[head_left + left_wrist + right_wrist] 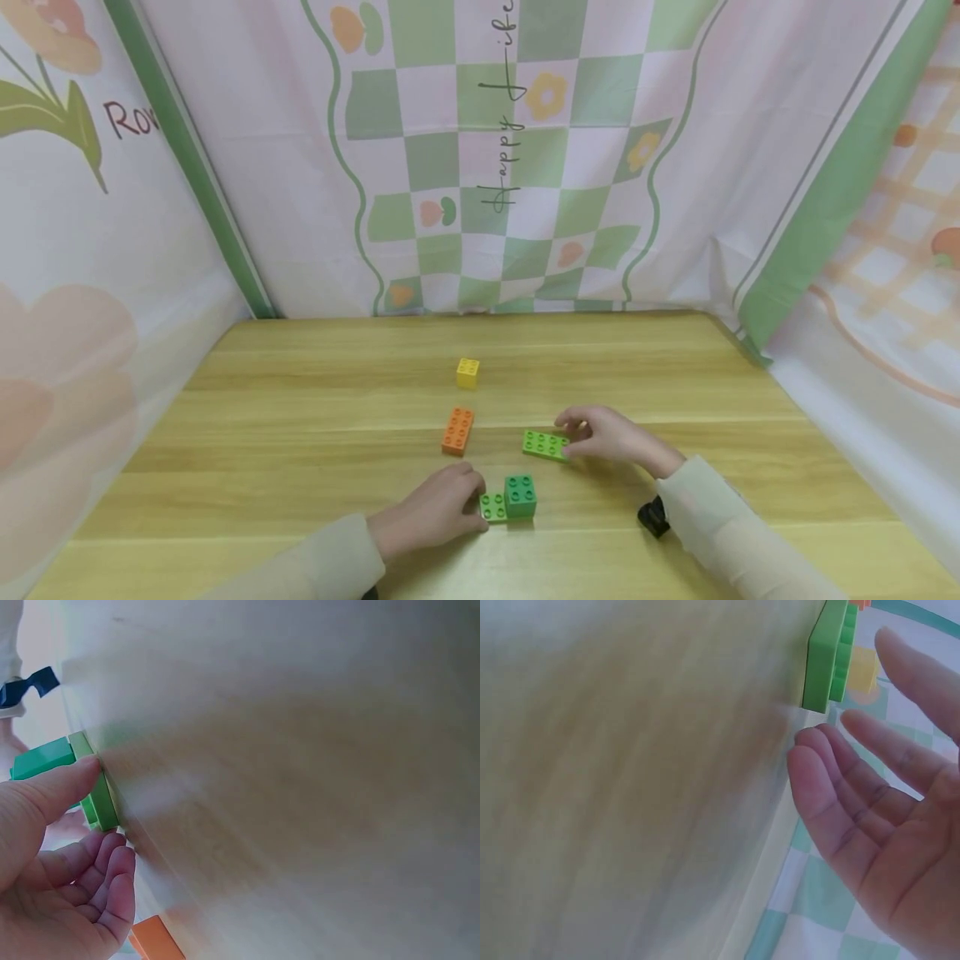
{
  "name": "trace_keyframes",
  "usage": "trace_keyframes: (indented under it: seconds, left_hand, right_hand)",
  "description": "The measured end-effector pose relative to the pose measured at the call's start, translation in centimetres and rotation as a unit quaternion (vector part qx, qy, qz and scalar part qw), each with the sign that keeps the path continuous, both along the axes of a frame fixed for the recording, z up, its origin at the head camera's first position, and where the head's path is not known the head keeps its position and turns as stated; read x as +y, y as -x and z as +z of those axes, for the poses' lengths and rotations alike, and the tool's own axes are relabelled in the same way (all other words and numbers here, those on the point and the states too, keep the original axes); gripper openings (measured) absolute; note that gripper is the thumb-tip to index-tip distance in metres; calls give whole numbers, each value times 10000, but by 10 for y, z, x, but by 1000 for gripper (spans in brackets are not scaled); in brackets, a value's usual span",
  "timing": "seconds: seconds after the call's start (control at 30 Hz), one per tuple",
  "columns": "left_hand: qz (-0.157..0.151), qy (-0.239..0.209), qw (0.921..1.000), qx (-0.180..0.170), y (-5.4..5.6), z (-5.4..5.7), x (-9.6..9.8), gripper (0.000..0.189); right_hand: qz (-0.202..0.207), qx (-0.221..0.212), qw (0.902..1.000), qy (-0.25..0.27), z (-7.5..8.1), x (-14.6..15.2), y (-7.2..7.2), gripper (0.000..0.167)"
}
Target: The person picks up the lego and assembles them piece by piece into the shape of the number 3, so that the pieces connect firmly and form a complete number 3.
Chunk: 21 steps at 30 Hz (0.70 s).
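Wood-grain surface (262, 433). Nearest: left hand (441, 507) pinches left end of stacked lime plate (492, 507), green 2x2 brick (521, 500) on its right end. Right hand (613, 437) spread wide beside loose lime 2x4 plate (542, 445). Beyond: orange 2x4 brick (457, 431), then yellow 2x2 brick (467, 375).

Left hand (437, 510) just left of the dark green block (521, 497), fingers bent, thumb and index in a pinch, thumb on the near side. Right hand (611, 437) right of the block and farther out, fingers loosely bent, thumb clear of index. Forearms (292, 567) angle in from the block's near side, one per flank.
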State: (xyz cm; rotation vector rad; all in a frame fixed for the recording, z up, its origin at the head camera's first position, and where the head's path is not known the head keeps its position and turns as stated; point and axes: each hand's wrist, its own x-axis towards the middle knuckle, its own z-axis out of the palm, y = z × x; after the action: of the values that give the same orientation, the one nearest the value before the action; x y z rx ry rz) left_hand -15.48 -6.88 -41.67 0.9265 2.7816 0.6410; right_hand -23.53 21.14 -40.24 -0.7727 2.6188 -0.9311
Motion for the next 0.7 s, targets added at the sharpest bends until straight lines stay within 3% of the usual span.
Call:
trace_keyframes:
  seconds: [0.7]
  left_hand:
    - [11, -22, 9999, -113, 1, -1, 0, 34]
  right_hand:
    - [151, -101, 9995, -240, -2, -7, 3, 25]
